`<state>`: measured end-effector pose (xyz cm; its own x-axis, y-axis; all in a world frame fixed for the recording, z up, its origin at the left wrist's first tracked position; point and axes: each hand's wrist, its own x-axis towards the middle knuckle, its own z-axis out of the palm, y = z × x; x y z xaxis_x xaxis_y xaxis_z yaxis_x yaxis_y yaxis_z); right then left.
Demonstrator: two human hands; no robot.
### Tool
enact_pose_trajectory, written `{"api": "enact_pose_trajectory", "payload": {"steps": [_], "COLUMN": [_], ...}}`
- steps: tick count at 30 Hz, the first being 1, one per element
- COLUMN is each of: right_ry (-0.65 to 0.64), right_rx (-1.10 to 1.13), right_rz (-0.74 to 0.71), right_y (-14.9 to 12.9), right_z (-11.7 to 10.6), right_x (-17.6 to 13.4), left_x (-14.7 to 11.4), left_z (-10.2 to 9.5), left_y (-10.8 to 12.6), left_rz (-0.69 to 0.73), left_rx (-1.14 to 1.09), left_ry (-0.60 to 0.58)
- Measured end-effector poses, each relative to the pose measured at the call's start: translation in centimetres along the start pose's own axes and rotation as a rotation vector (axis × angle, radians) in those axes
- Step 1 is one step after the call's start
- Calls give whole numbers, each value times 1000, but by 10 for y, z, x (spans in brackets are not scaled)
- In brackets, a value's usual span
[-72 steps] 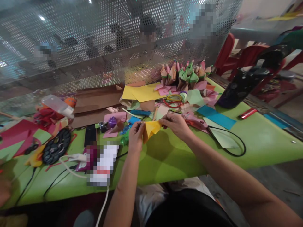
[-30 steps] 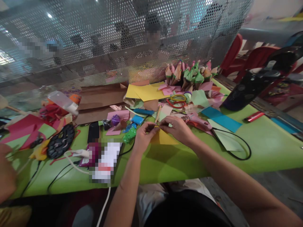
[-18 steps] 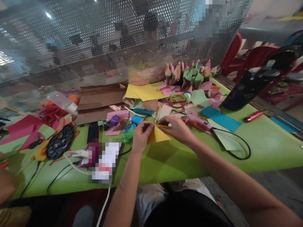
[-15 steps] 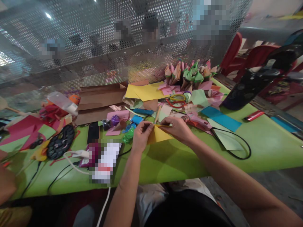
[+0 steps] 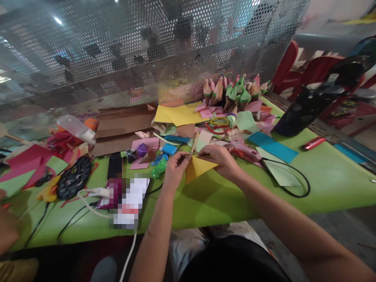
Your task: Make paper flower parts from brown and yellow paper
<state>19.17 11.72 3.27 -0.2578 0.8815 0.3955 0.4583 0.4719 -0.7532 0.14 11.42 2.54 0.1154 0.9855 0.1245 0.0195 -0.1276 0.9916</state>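
A small piece of yellow paper (image 5: 199, 168) is held between both hands above the green tabletop, its lower part hanging down toward me. My left hand (image 5: 176, 168) pinches its upper left corner between thumb and fingers. With closed fingers, my right hand (image 5: 220, 158) grips the upper right edge. The paper looks bent or partly rolled along the top; the fingers hide that edge. Just left of my left hand lies a bunched green wrapper (image 5: 159, 169). Beyond my right hand rests a pink glue gun (image 5: 246, 150) with a black cord.
Paper cones (image 5: 237, 94) stand at the back against a perforated metal screen (image 5: 117, 70). Yellow sheets (image 5: 179, 113) and brown paper (image 5: 125, 121) lie before it. A black tumbler (image 5: 305, 109) is at right, a phone (image 5: 132, 203) with a white cable at left. Another person's arm (image 5: 7, 223) shows far left.
The yellow paper has tilted, and its lower part now hangs as a more pointed flap. Both hands keep their pinch in nearly the same place. The view has shifted slightly.
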Motion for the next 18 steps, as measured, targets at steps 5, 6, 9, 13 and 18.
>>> {"api": "enact_pose_trajectory", "payload": {"steps": [5, 6, 9, 13, 18], "right_ry": [48, 64, 119, 180, 213], "right_rx": [86, 109, 170, 354, 524], "right_rz": [74, 112, 201, 264, 314], "right_y": [-1, -2, -3, -5, -5], "right_z": [3, 3, 3, 3, 0], "right_x": [0, 0, 0, 1, 3], "left_x": [1, 1, 3, 5, 7], "left_z": [-1, -1, -2, -3, -2], "left_y": [-3, -3, -6, -9, -12], "left_rz": [1, 3, 7, -12, -61], "left_rx": [-13, -21, -55, -133, -216], "left_ry": [49, 70, 126, 161, 175]}}
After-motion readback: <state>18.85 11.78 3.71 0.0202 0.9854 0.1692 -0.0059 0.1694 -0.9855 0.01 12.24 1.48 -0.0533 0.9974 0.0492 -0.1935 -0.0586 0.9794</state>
